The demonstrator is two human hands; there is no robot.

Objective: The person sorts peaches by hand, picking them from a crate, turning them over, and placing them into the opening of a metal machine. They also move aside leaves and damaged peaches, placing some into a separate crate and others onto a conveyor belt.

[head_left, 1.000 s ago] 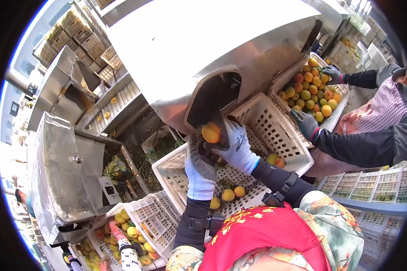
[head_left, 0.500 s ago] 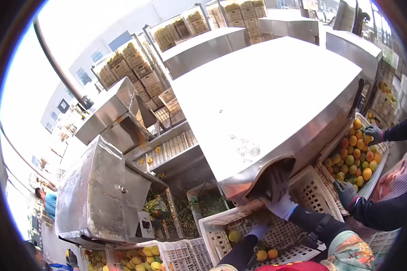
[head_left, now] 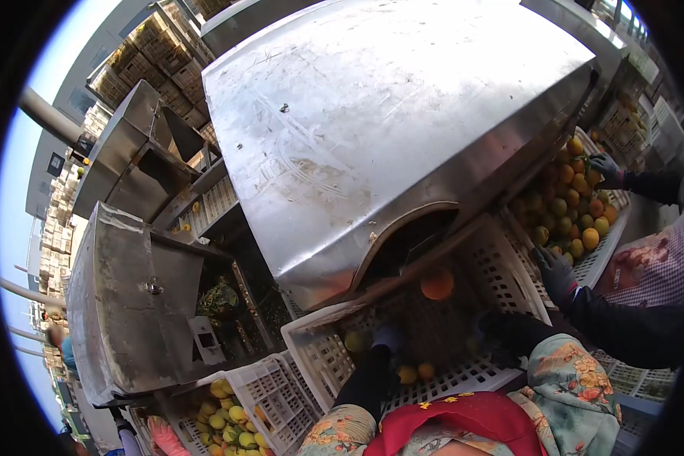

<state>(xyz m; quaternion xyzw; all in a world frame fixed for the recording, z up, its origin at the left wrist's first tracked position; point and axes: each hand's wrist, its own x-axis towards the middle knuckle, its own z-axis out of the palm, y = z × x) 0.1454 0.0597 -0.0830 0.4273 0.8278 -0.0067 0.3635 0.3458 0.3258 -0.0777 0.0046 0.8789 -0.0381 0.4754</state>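
Note:
A white slatted plastic crate [head_left: 311, 334] stands below the dark opening [head_left: 414, 239] of a metal machine housing. Inside the crate, my gloved left hand [head_left: 387, 337] reaches down beside a yellow-green round fruit [head_left: 354, 341]; shadow and blur hide its fingers. Over on the crate's right side is my right hand [head_left: 480, 325], also gloved, dim and smeared, its grip unreadable. A larger-looking orange fruit [head_left: 437, 284] shows blurred near the crate's back wall, apart from both hands. Two small orange-yellow fruits [head_left: 407, 374] lie at the near side.
At right, a co-worker's gloved hands [head_left: 556, 272] rest at a crate full of round orange and yellow fruit [head_left: 577, 205]. Another fruit-filled crate [head_left: 232, 418] stands lower left. A boxy metal housing [head_left: 140, 304] rises at left, and the big metal cover [head_left: 403, 137] fills the area ahead.
My right hand has come out of the machine opening and down into the crate. An orange fruit now shows near the crate's back wall. The view has tilted downward.

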